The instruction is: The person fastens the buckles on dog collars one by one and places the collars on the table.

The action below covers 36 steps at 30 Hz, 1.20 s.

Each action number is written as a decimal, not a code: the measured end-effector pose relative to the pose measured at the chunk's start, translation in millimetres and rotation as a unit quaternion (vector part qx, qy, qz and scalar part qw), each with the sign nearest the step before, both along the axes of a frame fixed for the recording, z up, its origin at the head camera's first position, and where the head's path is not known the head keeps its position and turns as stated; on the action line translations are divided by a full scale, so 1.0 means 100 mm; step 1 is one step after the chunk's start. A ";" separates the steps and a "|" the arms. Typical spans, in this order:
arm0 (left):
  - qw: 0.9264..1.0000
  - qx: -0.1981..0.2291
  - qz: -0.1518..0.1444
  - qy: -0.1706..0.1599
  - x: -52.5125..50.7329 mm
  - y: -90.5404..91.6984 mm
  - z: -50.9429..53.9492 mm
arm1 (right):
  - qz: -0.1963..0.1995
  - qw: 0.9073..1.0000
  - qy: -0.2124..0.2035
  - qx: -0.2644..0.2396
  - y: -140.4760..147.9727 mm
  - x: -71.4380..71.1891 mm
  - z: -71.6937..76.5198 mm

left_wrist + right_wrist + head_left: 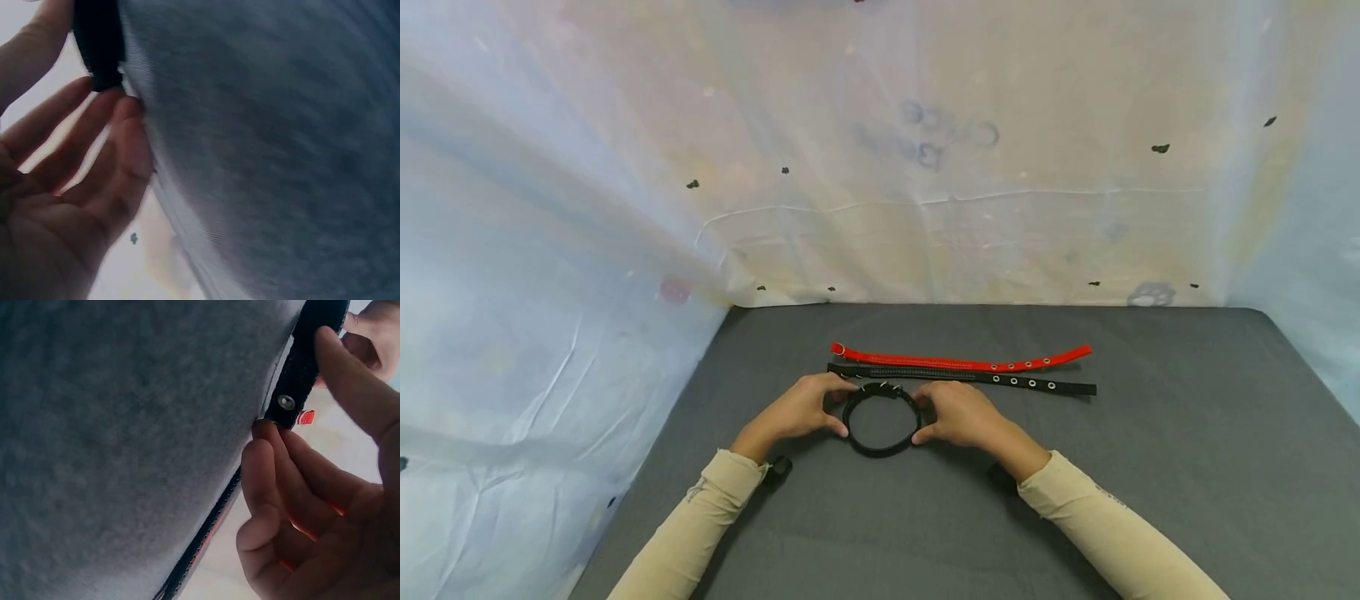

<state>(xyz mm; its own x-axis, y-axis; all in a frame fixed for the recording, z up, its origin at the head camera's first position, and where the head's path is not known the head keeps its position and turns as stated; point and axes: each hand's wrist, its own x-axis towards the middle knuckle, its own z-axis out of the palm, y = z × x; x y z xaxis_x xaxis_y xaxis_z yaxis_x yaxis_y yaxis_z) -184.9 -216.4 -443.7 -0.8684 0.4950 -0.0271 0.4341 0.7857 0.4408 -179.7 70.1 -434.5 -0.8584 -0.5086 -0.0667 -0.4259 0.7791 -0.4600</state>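
A black collar [880, 452], fastened into a round loop, stands on edge on the grey table between my hands, its metal buckle [886, 387] on the far side. My left hand [805, 408] holds the loop's left side with thumb and fingers; in the left wrist view its fingertips touch the black strap [103, 47]. The right side is held by my right hand [958, 414]. In the right wrist view, that hand's thumb lies on the strap [299, 378], near a metal eyelet [285, 401], and its fingertips touch the strap's lower edge.
Just beyond the loop, a second black collar [925, 374] lies stretched out flat with several eyelets at its right end. Behind it lies a red collar [917, 362], also straight. The grey table [1187, 450] ends at a pale hanging sheet [955, 250].
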 end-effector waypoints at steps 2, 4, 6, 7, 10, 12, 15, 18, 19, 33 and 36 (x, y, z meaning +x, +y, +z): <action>1.000 0.004 0.002 -0.008 0.02 0.01 0.01 | -0.001 1.000 -0.008 0.002 0.00 0.01 0.01; 1.000 0.013 0.020 -0.019 0.03 0.03 0.03 | -0.005 1.000 -0.016 -0.003 0.01 0.02 0.02; 0.998 0.025 0.045 -0.027 0.05 0.05 0.05 | -0.008 1.000 -0.019 -0.009 0.00 0.02 0.02; 0.997 0.028 0.058 -0.030 0.05 0.07 0.06 | -0.010 1.000 -0.018 -0.011 0.00 0.02 0.02; 0.994 0.041 0.089 -0.044 0.05 0.12 0.05 | -0.013 1.000 -0.015 -0.012 0.00 0.03 0.02; 0.993 0.045 0.098 -0.057 0.05 0.15 0.04 | -0.013 1.000 -0.016 -0.009 0.00 0.04 0.01; 0.990 0.053 0.107 -0.077 0.07 0.17 0.04 | -0.010 1.000 -0.017 -0.009 0.00 0.05 0.01; 0.986 0.061 0.123 -0.098 0.08 0.17 0.05 | -0.004 1.000 -0.011 -0.010 0.01 0.07 0.01; 0.984 0.064 0.130 -0.105 0.08 0.18 0.05 | -0.002 1.000 -0.007 -0.010 0.01 0.07 0.01; 0.976 0.085 0.159 -0.122 0.10 0.19 0.02 | 0.019 1.000 0.007 -0.016 0.05 0.10 0.00; 0.976 0.088 0.157 -0.125 0.09 0.19 0.02 | 0.023 1.000 0.006 -0.015 0.05 0.10 0.00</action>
<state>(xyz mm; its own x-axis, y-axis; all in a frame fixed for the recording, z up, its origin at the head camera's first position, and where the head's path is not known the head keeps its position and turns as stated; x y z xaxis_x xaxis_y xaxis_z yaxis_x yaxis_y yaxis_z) -175.6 -197.9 -441.6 -0.9554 0.2214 -0.1953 0.0461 0.7653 0.6420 -169.9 75.3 -434.5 -0.8351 -0.5487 -0.0404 -0.4660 0.7445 -0.4781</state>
